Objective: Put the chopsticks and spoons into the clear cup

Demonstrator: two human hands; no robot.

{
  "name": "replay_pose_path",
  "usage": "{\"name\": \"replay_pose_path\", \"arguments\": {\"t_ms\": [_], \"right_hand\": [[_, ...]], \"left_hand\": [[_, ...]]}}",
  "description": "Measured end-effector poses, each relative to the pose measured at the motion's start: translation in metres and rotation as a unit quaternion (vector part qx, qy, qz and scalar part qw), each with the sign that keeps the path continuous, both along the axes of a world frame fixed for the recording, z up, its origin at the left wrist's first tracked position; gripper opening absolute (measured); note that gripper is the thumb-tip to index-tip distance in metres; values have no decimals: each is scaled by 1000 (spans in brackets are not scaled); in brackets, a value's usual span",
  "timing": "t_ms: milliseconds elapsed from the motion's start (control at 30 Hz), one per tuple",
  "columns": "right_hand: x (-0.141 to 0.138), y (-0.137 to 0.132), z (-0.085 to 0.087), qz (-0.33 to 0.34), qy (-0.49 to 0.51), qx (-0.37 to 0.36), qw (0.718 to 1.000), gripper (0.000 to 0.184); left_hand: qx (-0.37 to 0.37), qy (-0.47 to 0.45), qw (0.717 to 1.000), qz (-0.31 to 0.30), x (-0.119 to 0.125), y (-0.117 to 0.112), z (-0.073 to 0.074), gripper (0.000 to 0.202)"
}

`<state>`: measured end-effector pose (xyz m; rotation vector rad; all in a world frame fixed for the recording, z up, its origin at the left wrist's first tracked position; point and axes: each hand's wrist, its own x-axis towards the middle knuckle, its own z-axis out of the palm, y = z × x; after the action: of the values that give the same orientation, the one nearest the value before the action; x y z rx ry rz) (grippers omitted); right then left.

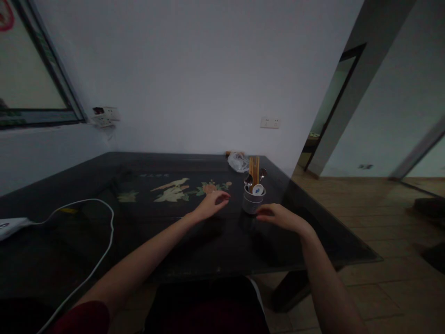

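A light grey utensil cup (251,204) stands upright on the dark table. Wooden chopsticks (255,169) rise from it, with metal spoons (263,173) on either side and a white spoon-like piece with a blue mark (257,189) at the front. To the left of the cup hovers my left hand (212,204), empty, its fingers curved with a gap from the thumb. My right hand (280,216) is at the cup's lower right, fingers bent loosely and apart, holding nothing. Whether its fingertips touch the cup I cannot tell.
A crumpled clear plastic bag (238,162) lies at the table's back edge by the wall. The glossy table (194,253) carries a bird-and-flower picture. On the left, a white power strip (14,227) trails a white cable (111,227). Wall sockets (270,122) are behind.
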<state>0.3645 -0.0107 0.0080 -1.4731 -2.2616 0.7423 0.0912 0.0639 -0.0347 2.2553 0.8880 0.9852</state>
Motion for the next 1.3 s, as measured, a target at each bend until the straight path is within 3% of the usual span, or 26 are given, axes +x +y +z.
{"name": "replay_pose_path", "arguments": {"t_ms": [67,167,267,367,500,633,800,1300], "right_hand": [[-28,-3,3,73,26,-5,997,30],[-71,5,-4,151,55,-6,987,29],[-105,19,-18,201,59,-39,977,39],[-121,28,-35,208,36,-26,977,40],[-124,29,-56,176,7,50,983,37],[-123,26,-67,138,-6,114,984,33],[-126,25,-67,127,-24,150,980,28],[-123,27,-71,119,-27,175,977,36]], "left_hand": [[13,39,999,14,-23,-13,2,21],[18,106,994,27,-45,-30,0,29],[12,135,989,54,-54,-40,-7,34],[25,152,985,72,-54,-42,-16,37],[56,197,977,57,-55,-43,-26,36],[78,242,966,43,-56,-42,-30,32],[81,262,961,29,-57,-42,-25,29],[68,261,963,-10,-62,-44,-18,23]]}}
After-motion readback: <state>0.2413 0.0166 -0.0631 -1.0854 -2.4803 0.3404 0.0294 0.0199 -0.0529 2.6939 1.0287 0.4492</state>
